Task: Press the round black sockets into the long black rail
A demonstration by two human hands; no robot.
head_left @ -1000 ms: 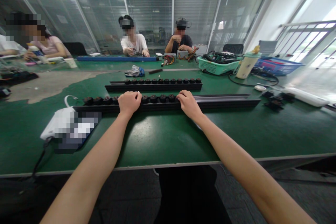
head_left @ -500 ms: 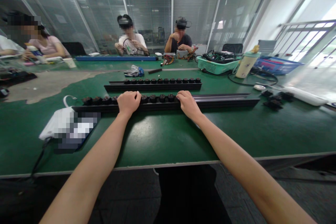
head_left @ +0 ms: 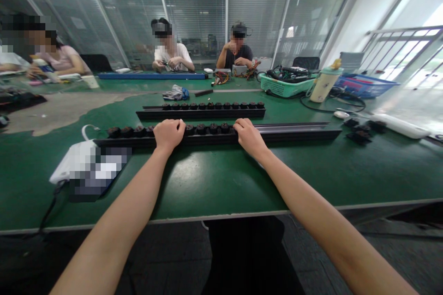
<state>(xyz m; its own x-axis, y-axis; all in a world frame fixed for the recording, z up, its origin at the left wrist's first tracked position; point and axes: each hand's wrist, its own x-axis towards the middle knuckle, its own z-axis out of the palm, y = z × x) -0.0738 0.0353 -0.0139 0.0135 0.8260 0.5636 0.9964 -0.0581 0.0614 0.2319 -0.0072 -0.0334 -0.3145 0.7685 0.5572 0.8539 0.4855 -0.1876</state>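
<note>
A long black rail (head_left: 301, 135) lies crosswise on the green table, carrying a row of round black parts (head_left: 213, 127) along its left and middle stretch. My left hand (head_left: 169, 134) is closed over the rail among these parts and covers some of them. At the right end of the row, my right hand (head_left: 249, 135) is curled over the same rail, its fingertips hidden on the far side. Right of that hand, the rail's groove shows bare. Behind it lies a shorter black rail (head_left: 200, 114) with a similar row of round parts.
Several loose black parts (head_left: 362, 131) lie at the right. A white box (head_left: 74, 161) and a dark flat object (head_left: 104, 175) sit at the left. Farther back are a green basket (head_left: 287, 86), a cup (head_left: 321, 85) and grey gloves (head_left: 176, 93). Co-workers sit across the table.
My hands hold nearly the same places on the rail. Across the table, a co-worker in white has lowered the thing in their hands.
</note>
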